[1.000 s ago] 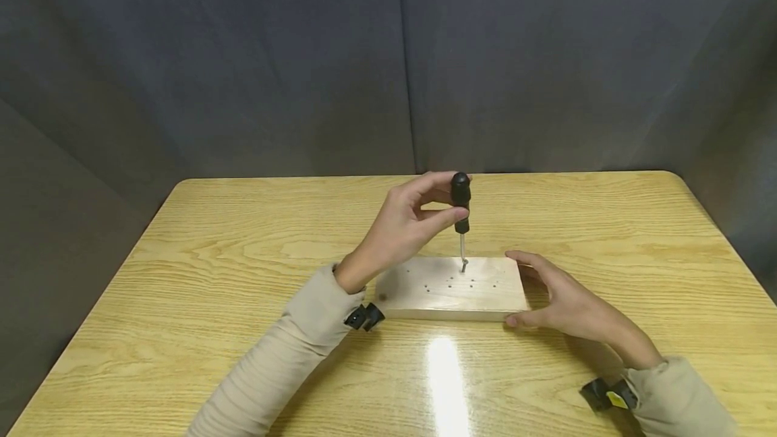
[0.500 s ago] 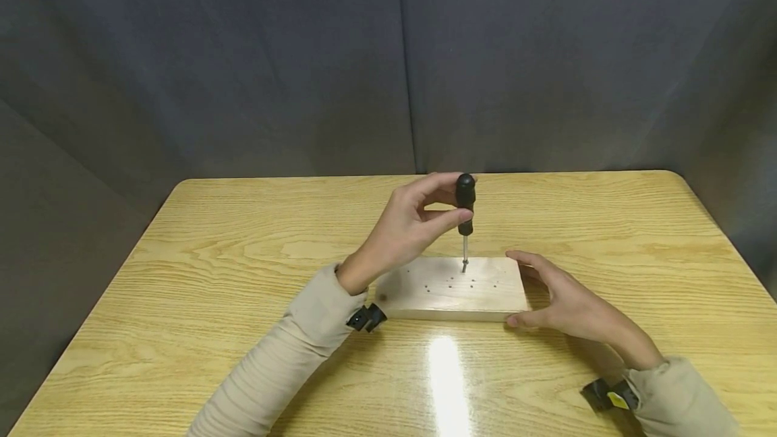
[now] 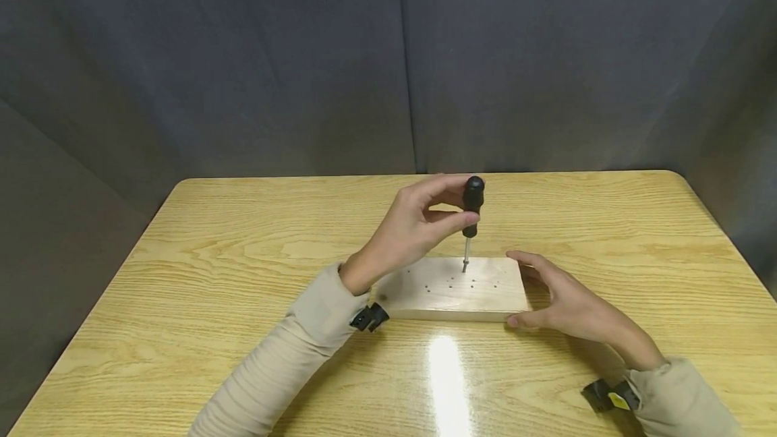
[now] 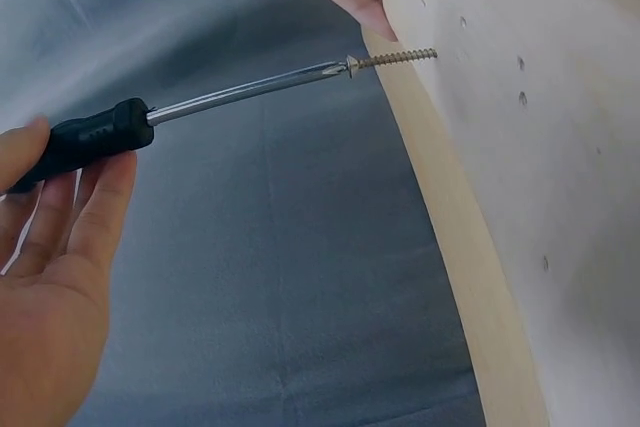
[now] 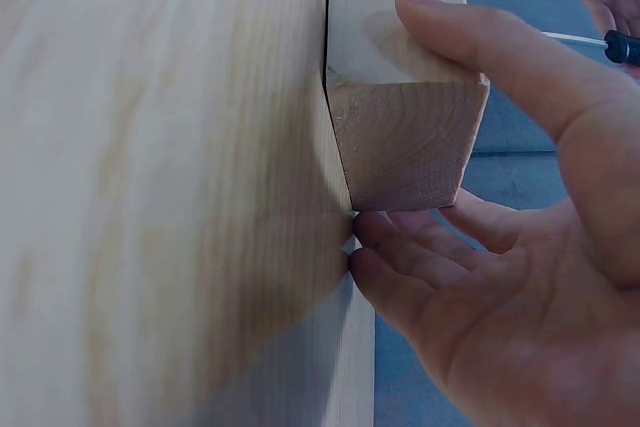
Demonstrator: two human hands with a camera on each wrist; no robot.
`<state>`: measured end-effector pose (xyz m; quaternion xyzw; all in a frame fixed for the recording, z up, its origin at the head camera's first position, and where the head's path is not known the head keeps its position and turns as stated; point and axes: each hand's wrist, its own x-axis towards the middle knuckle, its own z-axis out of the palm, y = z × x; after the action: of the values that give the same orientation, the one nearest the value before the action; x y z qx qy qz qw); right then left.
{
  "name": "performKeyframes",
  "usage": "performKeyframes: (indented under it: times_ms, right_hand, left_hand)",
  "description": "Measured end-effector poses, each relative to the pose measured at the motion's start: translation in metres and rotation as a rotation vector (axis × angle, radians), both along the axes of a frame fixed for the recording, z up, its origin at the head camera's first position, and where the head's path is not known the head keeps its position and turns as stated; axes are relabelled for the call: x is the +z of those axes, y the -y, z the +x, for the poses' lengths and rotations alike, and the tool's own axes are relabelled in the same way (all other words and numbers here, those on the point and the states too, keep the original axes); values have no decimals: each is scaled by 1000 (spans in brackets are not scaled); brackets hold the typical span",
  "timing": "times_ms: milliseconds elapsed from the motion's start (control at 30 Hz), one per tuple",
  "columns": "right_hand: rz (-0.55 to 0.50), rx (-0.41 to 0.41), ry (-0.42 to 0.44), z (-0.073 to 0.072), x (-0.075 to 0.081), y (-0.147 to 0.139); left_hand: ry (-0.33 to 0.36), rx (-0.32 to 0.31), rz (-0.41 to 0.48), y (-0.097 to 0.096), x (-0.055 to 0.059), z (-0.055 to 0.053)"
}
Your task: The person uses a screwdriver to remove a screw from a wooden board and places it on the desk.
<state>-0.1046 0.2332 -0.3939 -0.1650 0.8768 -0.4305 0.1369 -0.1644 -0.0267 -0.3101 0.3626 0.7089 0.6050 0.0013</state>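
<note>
My left hand (image 3: 408,224) holds a screwdriver (image 3: 473,195) by its black handle, thumb and fingertips around it. The tool stands nearly upright, its top leaning slightly right. In the left wrist view its tip meets the head of a screw (image 4: 395,58), whose point is in the wooden board (image 4: 590,177); most of the thread is exposed. Several small holes dot the board's face. At the board's right end, my right hand (image 3: 567,303) grips it, thumb on the front edge and fingers at the far edge. The right wrist view shows the board's end grain (image 5: 408,147) between them.
The board lies flat on a wood-grain table (image 3: 243,255). Dark curtains (image 3: 273,66) hang behind the table and along its sides. Black wrist cameras (image 3: 369,317) sit at both cuffs.
The screwdriver's handle has tipped to the right, with the left hand moving along. Its tip stays at the screw. The right hand and the board have kept their places.
</note>
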Motion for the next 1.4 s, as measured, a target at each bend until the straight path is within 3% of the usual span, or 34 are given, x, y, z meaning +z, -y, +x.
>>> performKeyframes:
  times_ms: [167, 533, 1400]
  right_hand:
    - [-7, -3, 6, 0, 0, 0]
    - [2, -5, -4, 0, -1, 0]
    - [7, -3, -9, 1, 0, 0]
  left_hand:
    - [-1, -14, 2, -3, 0, 0]
    - [35, 29, 15, -6, -1, 1]
    - [-34, 116, 33, -10, -7, 2]
